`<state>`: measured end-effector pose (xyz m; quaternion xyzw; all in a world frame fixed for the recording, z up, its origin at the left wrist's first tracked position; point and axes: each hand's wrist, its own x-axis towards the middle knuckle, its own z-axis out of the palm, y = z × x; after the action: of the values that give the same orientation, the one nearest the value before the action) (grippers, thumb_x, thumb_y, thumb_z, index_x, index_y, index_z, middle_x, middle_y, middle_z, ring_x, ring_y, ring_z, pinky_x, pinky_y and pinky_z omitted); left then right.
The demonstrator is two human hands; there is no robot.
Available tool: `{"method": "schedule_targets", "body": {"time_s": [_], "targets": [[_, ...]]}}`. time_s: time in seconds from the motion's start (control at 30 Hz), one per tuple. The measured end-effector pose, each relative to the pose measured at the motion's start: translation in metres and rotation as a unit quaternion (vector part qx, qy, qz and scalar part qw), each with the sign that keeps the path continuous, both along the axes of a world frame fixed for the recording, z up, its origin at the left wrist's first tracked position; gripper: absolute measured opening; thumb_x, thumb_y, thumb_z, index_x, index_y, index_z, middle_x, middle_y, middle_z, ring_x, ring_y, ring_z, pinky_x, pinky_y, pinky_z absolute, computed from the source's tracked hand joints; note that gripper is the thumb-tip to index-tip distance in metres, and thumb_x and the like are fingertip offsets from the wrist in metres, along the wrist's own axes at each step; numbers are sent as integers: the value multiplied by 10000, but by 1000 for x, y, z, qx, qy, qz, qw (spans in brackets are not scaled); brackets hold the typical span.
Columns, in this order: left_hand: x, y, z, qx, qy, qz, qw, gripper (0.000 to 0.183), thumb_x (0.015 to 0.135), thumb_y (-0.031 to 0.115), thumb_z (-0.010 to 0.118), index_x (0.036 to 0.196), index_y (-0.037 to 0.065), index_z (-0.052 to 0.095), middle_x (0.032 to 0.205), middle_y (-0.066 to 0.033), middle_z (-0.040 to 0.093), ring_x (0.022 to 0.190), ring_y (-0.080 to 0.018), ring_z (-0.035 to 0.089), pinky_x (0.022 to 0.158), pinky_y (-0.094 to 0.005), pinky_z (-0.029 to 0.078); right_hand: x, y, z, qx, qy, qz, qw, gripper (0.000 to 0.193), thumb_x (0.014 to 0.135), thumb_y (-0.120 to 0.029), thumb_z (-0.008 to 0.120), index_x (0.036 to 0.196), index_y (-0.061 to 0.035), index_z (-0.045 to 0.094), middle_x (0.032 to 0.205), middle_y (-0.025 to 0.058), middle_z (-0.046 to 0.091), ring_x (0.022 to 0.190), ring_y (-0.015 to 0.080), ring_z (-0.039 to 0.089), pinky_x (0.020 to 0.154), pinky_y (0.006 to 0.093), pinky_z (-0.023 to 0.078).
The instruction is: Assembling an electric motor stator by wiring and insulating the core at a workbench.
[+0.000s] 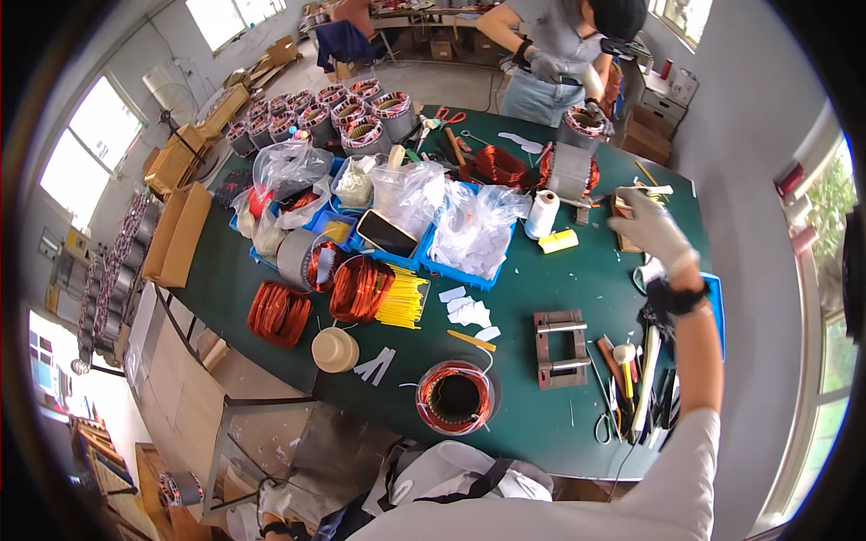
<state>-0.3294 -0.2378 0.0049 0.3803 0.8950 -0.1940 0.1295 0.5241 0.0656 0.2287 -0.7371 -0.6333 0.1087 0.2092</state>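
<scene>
The head view looks from the wearer's own head, through the left of two side-by-side fisheye cameras, downward and forward across a flat, dark green worktable [631, 298]. It sits close above the near edge, so the wearer's short white fabric sleeve [677, 469] looms large at near right. Its wide sweep takes in a bright, upright glass window [90, 149] on the left and a tall, pale-framed window [830, 347] on the right, both bending toward the dark round rim.
</scene>
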Motion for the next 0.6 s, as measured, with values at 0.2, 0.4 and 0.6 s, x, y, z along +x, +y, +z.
{"method": "schedule_targets", "body": {"time_s": [0.2, 0.4, 0.6], "targets": [[-15, -65, -22, -95, -221, 231, 943, 603, 811, 394, 629, 1269, 68, 412, 1150, -131, 529, 1043, -236, 541, 881, -339, 416, -34, 181, -148, -109, -62, -43, 991, 998, 706, -343, 762, 1520, -123, 228, 1225, 338, 572, 1123, 457, 595, 965, 493, 484], [17, -10, -87, -101, -530, 393, 744, 280, 906, 368, 521, 1074, 155, 453, 932, -16, 480, 838, -155, 502, 681, -298, 398, -32, 209, -248, -75, -92, -128, 985, 371, 940, -433, 443, 1245, -251, 549, 1070, 277, 649, 1003, 450, 644, 836, 533, 531], [32, -35, -55, -176, -740, 476, 441, 178, 1001, 342, 413, 878, 242, 494, 715, 100, 431, 633, -73, 463, 482, -258, 379, -35, 166, -207, -55, -27, -47, 997, 623, 635, -206, 807, 1183, -78, 540, 985, 225, 648, 1016, 413, 605, 870, 453, 496]]}}
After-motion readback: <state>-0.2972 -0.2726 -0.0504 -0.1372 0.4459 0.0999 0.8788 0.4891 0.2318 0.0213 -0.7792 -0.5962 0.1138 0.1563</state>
